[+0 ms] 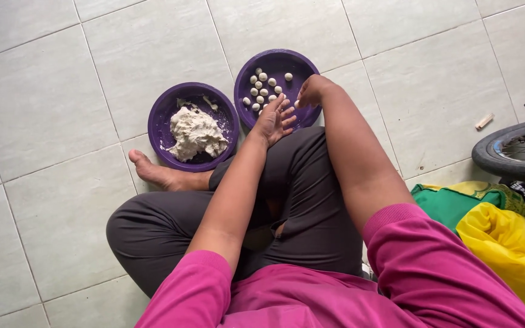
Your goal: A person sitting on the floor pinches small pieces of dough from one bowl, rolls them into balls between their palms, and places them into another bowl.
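Pale tiled floor (62, 91) open leftward; right hand (311, 91) pinches small dough ball (297, 104) over round purple plastic bowl (302, 64); left hand (273, 118), open-fingered, touches bowl's near rim.

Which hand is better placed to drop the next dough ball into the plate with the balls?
Probably the right hand: it hovers over the plate of balls with a small ball at its fingertips. The left hand lies open at the rim, palm up.

bicycle wheel (514, 149), yellow cloth (508, 243), perhaps a bag.
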